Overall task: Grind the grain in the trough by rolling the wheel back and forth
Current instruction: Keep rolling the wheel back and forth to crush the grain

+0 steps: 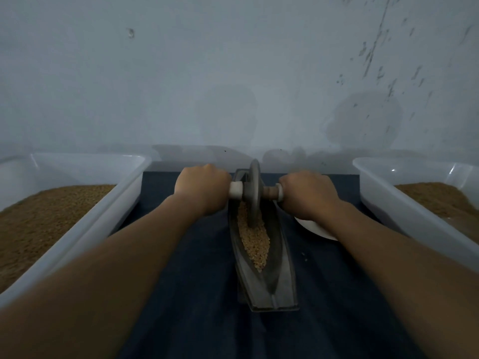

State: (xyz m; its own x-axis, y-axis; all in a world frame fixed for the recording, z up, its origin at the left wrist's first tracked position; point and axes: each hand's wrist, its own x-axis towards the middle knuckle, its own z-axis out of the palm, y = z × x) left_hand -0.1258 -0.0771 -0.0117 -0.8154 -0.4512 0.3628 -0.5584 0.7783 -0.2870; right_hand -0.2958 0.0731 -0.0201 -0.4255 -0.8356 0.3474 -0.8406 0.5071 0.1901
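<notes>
A long grey boat-shaped trough (278, 281) lies lengthwise on a dark blue cloth, running away from me. Pale brown grain (255, 242) fills its middle groove. A grey metal wheel (254, 187) stands upright in the far part of the trough, its rim sunk in the grain. An axle handle runs through the wheel to both sides. My left hand (201, 186) grips the left end of the handle, by a white collar. My right hand (308, 194) grips the right end. Both arms are stretched forward.
A white plastic tub (108, 211) holding brown grain stands at the left. A second white tub (404, 211) with grain stands at the right. A white plate (315, 230) lies partly under my right wrist. A pale wall rises just behind the trough.
</notes>
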